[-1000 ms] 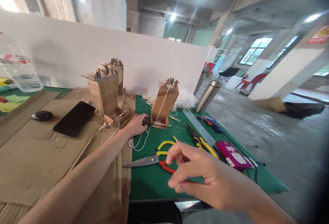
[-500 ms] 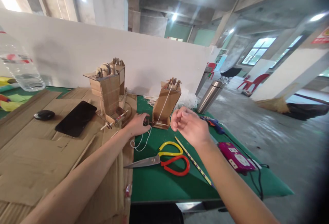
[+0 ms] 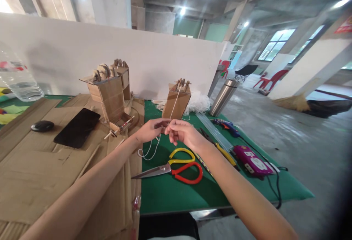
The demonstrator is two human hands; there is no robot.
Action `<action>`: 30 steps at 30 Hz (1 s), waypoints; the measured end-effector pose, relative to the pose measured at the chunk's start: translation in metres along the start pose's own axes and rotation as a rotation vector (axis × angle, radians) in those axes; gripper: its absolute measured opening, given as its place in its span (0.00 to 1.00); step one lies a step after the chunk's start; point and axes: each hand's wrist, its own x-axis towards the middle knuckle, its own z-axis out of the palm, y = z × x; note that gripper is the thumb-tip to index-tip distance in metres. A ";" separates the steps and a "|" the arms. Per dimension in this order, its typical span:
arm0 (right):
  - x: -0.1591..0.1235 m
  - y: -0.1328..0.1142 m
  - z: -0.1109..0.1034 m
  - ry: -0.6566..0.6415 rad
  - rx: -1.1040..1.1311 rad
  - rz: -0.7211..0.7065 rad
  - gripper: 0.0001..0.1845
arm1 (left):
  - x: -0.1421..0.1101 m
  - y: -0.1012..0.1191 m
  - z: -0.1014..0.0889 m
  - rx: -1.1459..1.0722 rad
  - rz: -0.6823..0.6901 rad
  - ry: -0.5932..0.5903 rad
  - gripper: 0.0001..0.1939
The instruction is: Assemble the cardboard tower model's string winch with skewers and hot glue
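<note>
A small cardboard tower (image 3: 176,103) with wooden pulley wheels on top stands behind my hands, its base hidden by them. A white string (image 3: 176,100) runs from the wheels down its front to my fingertips. My right hand (image 3: 183,133) is closed, thumb and fingers pinched where the string comes down. Meeting it from the left, my left hand (image 3: 151,130) has its fingers bent in at the tower's base; what they grip is hidden. A loose loop of string (image 3: 148,158) hangs below it. Scissors (image 3: 176,168) with yellow and red handles lie in front.
A larger cardboard model (image 3: 110,97), a phone (image 3: 77,127) and a black mouse (image 3: 42,126) are on cardboard at left. At right are a steel flask (image 3: 224,98), glue gun (image 3: 227,127), clear glue sticks (image 3: 214,131), yellow-handled pliers (image 3: 227,155) and a purple power strip (image 3: 252,160).
My right hand has moved left and closed at the string in front of the tower, meeting my left hand. Glue sticks and pliers have come into sight. The view has shifted slightly.
</note>
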 end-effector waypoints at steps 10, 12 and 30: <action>-0.004 -0.015 0.002 0.026 -0.165 0.046 0.11 | -0.002 0.009 -0.014 -0.432 -0.248 -0.205 0.10; -0.009 -0.018 -0.002 0.075 -0.192 0.028 0.11 | -0.003 0.013 -0.024 -0.468 -0.258 -0.218 0.07; 0.001 0.027 -0.087 0.389 -1.182 0.111 0.11 | -0.012 -0.001 -0.025 0.937 -0.335 0.107 0.17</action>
